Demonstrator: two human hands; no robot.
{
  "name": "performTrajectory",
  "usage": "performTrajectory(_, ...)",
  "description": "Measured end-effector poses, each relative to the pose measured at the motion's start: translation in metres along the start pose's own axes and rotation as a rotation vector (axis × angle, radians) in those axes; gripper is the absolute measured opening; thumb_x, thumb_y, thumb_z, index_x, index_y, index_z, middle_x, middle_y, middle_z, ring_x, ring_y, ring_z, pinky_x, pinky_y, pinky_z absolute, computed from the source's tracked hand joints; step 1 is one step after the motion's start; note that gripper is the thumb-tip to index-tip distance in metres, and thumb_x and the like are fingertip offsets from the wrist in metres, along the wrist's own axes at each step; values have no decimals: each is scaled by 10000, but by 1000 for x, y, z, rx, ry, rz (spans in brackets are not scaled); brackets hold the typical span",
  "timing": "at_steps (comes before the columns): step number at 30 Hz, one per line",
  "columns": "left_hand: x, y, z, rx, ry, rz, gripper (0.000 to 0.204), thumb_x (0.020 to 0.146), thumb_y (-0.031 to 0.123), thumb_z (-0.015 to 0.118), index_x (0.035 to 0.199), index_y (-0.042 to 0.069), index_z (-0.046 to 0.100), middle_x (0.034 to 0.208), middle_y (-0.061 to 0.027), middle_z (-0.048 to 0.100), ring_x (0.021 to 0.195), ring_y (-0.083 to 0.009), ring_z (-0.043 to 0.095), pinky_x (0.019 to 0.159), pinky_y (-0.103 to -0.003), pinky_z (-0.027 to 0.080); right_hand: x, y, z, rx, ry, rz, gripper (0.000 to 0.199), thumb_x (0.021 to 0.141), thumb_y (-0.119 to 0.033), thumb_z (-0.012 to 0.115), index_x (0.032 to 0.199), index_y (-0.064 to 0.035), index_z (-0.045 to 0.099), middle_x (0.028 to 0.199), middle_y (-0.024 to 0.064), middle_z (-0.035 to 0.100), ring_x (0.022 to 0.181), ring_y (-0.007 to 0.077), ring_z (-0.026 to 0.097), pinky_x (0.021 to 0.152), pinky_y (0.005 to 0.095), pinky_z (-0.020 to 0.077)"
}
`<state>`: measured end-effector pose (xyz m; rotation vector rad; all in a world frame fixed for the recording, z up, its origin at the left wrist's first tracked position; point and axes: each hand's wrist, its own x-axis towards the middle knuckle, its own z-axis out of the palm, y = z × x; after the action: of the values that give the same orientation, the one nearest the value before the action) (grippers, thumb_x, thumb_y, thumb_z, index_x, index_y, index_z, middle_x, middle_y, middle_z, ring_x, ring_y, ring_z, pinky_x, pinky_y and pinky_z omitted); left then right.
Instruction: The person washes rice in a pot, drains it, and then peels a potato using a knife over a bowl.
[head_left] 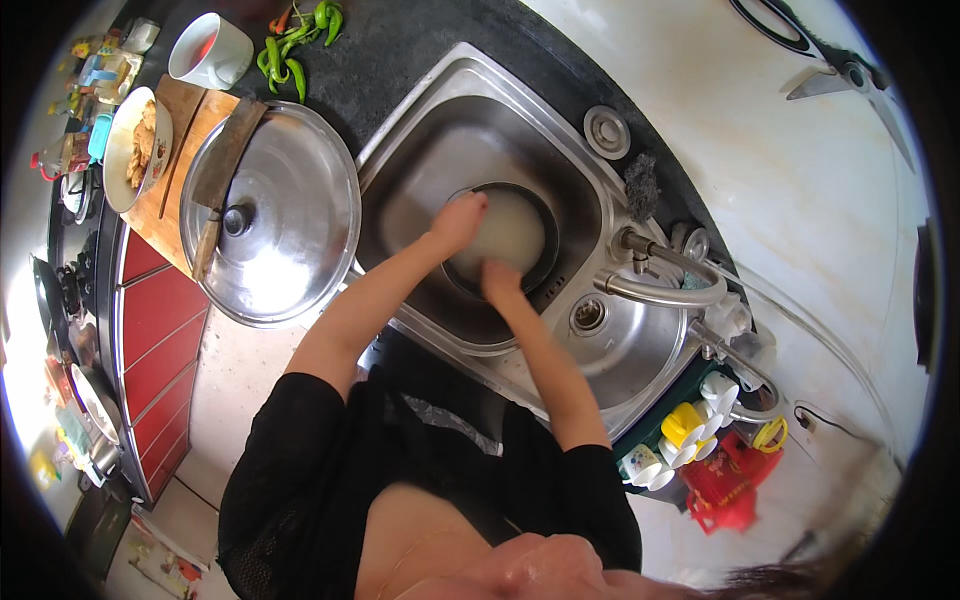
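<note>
Stainless steel sink [420, 170] walls are seen around a round dark pot [540, 215] of cloudy water, its rim gripped by the left hand [458, 222] while the right hand [498, 280], fingers hidden, is dipped inside.

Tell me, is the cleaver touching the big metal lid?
Touching. The head view shows the cleaver lying across the big metal lid, its blade overlapping the lid's left rim and its handle end beside the knob.

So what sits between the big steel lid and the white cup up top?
In the head view, a wooden cutting board with a cleaver lies between the steel lid and the white cup.
</note>
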<state>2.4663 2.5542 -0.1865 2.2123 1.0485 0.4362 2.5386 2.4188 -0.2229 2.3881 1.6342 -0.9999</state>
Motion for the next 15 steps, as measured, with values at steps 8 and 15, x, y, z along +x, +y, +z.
performTrajectory(8, -7, -8, -36, -629, -302, -643, 232, 778, 236, 597, 737, 8, 598, 618, -48, 572, 550, -99, 547, 486, -235, 423, 16, -2, -33, -308, 237, -47, 293, 741, -111, 504, 1031, -98, 464, 1034, 90, 474, 1009, 240, 450, 808, 357, 377)
performTrajectory(15, -18, -32, -52, -1287, -53, -943, 248, 805, 314, 593, 727, 80, 564, 547, 39, 464, 462, -53, 416, 426, -167, 330, 16, -46, -21, 1002, 230, -1, 264, 702, -108, 658, 899, -50, 492, 781, 71, 523, 692, 175, 516, 640, 300, 433)
